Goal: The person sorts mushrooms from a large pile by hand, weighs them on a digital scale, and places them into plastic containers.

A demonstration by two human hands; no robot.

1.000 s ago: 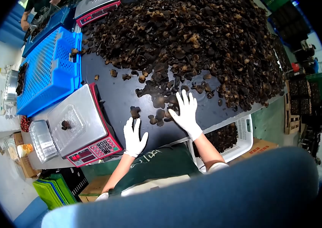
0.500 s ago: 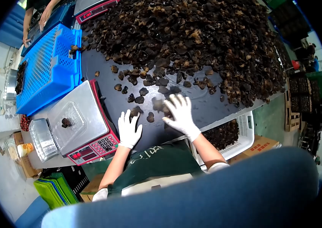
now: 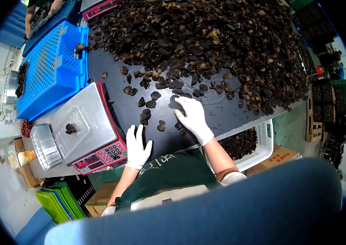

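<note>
Dark wood ear mushrooms [image 3: 205, 36] lie in a large heap over the dark tabletop [image 3: 112, 67], with loose pieces scattered on its near side. My right hand [image 3: 193, 120], in a white glove, is over the table with its fingertips at a dark wood ear piece [image 3: 174, 102]; thumb and fingers are apart. Other small pieces [image 3: 180, 127] lie under and beside its thumb. Also white-gloved, my left hand [image 3: 138, 148] rests near the front edge with its fingers spread and nothing in it. A single piece [image 3: 144, 116] lies just beyond its fingertips, and another [image 3: 161, 125] sits between my hands.
Left of my hands stands a scale [image 3: 85, 122] with a wood ear piece [image 3: 70, 128] on its plate. Behind it are a blue crate [image 3: 54, 69] and clear plastic trays [image 3: 45, 147]. A white basket [image 3: 266, 141] holds mushrooms below the table. A co-worker's hand [image 3: 55, 6] shows top left.
My right hand has shifted slightly, its fingers drawing together. My left hand has pulled back towards the edge, away from the piece by its fingertips. Several loose pieces lie in new spots.
</note>
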